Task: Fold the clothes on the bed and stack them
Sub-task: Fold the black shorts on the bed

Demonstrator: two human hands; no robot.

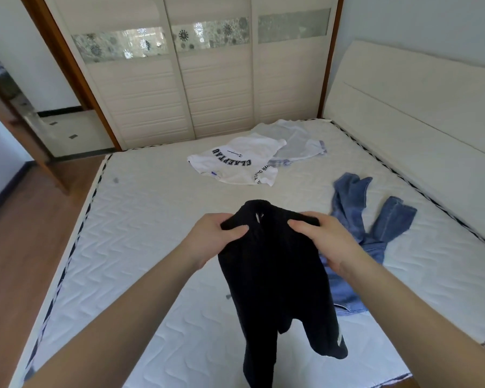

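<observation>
Black garment [277, 275] is hanging above the bed [140, 233], its top edge bunched in two hands: the left hand [210, 239] and right hand [325, 242] are each pinching it with curled fingers. One pair of blue jeans [375, 219] is lying just right of it. Farther off, one white printed T-shirt [235, 163] is overlapping one pale shirt [300, 144]. Four garments in all.

A cream wardrobe [196, 88] with three slatted sliding doors fills the upper centre of the frame, a band of flowered mirror glass [163, 42] running across them. A white headboard [420, 113] stands at the upper right. Brown wooden floor [23, 236] shows along the left, below an open doorway [0, 113].
</observation>
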